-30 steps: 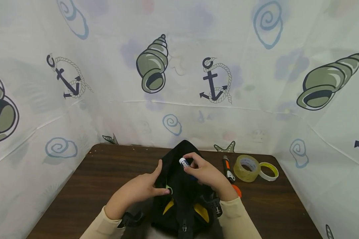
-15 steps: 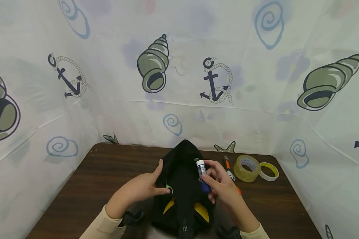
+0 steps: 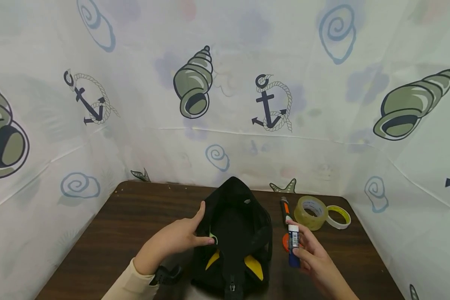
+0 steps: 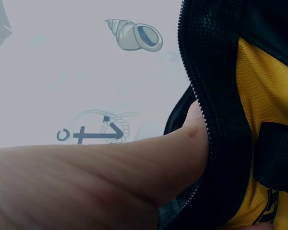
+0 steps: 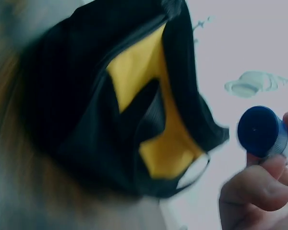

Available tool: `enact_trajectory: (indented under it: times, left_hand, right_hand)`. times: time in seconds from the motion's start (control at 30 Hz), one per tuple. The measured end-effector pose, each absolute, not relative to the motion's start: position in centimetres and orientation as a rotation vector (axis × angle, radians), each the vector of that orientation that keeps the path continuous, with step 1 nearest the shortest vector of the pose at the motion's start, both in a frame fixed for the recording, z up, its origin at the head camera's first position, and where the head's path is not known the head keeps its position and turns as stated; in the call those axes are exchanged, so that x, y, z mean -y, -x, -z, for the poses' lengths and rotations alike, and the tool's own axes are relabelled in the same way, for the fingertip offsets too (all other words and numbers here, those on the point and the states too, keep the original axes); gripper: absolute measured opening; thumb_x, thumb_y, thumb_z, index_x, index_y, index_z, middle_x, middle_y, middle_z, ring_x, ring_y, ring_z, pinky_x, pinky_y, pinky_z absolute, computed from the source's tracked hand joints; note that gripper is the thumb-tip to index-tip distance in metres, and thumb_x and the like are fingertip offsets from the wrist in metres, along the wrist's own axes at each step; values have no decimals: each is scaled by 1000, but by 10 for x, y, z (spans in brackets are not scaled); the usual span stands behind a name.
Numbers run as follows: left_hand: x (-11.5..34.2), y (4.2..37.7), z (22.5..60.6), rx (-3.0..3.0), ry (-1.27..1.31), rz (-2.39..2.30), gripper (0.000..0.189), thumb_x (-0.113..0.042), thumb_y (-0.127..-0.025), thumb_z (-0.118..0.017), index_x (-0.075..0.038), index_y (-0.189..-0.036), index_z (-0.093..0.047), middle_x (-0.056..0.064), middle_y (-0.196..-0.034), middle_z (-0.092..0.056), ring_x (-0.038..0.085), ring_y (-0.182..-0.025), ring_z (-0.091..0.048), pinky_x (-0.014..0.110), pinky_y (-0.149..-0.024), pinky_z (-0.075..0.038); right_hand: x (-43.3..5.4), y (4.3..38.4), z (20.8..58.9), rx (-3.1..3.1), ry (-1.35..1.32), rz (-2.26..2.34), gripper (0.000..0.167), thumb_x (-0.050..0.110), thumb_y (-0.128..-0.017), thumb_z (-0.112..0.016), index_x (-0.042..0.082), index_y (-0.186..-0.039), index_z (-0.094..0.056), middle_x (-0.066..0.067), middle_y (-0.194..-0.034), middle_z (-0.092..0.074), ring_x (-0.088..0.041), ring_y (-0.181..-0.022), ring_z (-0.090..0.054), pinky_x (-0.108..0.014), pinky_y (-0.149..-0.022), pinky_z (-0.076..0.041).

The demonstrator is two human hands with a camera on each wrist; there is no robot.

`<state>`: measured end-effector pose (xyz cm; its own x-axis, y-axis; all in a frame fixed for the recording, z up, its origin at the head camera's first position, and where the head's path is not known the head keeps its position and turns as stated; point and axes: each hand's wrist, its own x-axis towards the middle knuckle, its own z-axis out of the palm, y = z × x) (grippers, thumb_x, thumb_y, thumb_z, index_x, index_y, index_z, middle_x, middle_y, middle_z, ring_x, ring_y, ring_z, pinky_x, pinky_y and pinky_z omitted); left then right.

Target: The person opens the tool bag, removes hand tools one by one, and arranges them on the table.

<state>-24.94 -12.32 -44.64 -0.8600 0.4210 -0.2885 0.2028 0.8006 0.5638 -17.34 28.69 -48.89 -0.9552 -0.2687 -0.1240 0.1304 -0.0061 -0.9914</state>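
A black bag [image 3: 232, 193] with yellow parts stands on the table, its zip open toward the top. My left hand [image 3: 168, 241] grips the bag's left edge; in the left wrist view the thumb [image 4: 158, 160] goes in past the zip [image 4: 194, 93], and a fingertip shows on the yellow outer side. To the right of the bag and apart from it, my right hand [image 3: 318, 258] pinches a glue stick [image 3: 293, 246] between thumb and fingers. Its blue end [image 5: 259, 130] faces the right wrist camera. The bag's contents cannot be made out.
Behind the right hand lie a black and orange utility knife [image 3: 285, 208], a roll of clear packing tape [image 3: 303, 218] and a white and yellow tape roll [image 3: 341, 226]. An orange round thing [image 3: 286, 241] is partly hidden by the glue stick. A printed curtain [image 3: 232, 104] surrounds the table.
My right hand has moved from above the bag's opening to the right and nearer, carrying the glue stick, now more upright. The left hand and bag stay in place.
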Motion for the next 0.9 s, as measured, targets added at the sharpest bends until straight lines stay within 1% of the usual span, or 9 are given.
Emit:
enact_trajectory:
  times: [0.07,0.13,0.2,0.33,0.47,0.57,0.7,0.83,0.9]
  left_hand:
    - [122,251,447,-2582,-465,-739,123,-66,-96,-75,-25,-177,8,0,-84,-73,12,-78,-70,47,-84,-59]
    - [120,252,448,-2583,-468,-732,123,-67,-95,-74,-25,-177,7,0,-84,-73,11,-79,-70,47,-86,-59]
    - [119,254,449,-2578,-468,-731,123,-68,-95,-74,-25,-177,7,1,-84,-73,11,-79,-70,47,-87,-59]
    - [117,255,450,-2571,-452,-722,123,-66,-95,-75,-26,-177,8,2,-83,-72,12,-80,-70,48,-87,-59]
    - [116,254,454,-2567,-440,-716,123,-64,-96,-75,-25,-177,9,1,-82,-69,13,-77,-68,44,-81,-56]
    - [116,253,455,-2565,-441,-721,122,-64,-97,-75,-25,-177,8,0,-81,-68,13,-74,-66,41,-76,-53]
    - [115,254,456,-2562,-445,-726,121,-64,-97,-74,-25,-177,8,-2,-81,-67,11,-75,-66,40,-76,-53]
    - [114,256,457,-2562,-427,-731,121,-64,-97,-75,-26,-177,8,-1,-82,-68,12,-80,-69,45,-82,-57]
    - [113,257,457,-2567,-421,-737,121,-65,-97,-75,-27,-177,7,-2,-91,-73,14,-89,-73,49,-88,-59]
  right_hand:
    - [-298,171,500,-2110,60,2072,61,15,-115,-54,25,-170,-28,6,-133,-61,-12,-94,-61,-31,-74,-55]
    - [-308,169,511,-2210,-103,2134,59,18,-115,-55,27,-167,-29,4,-119,-64,-14,-77,-58,-29,-58,-49]
    - [-319,168,526,-2256,-258,2227,55,21,-116,-55,31,-163,-27,4,-111,-64,-14,-67,-58,-28,-49,-46]
    - [-341,167,553,-2141,-496,2426,42,22,-117,-54,36,-143,-24,10,-105,-63,-13,-56,-57,-23,-41,-42]
    - [-358,170,570,-2184,-676,2317,36,21,-116,-57,36,-131,-28,15,-98,-60,-11,-56,-54,-24,-45,-44]
    - [-370,175,574,-2268,-709,2112,43,18,-115,-58,33,-141,-27,11,-101,-60,-13,-62,-56,-27,-52,-49]
    - [-382,181,574,-2317,-674,1904,65,13,-113,-57,16,-163,-17,-2,-118,-58,-16,-70,-56,-29,-57,-51]
    - [-388,185,575,-2349,-621,1795,73,14,-112,-59,10,-170,-16,-13,-129,-56,-16,-72,-55,-29,-55,-48]
    - [-390,187,575,-2370,-610,1760,73,16,-111,-61,11,-170,-18,-14,-131,-57,-16,-72,-56,-29,-54,-48]
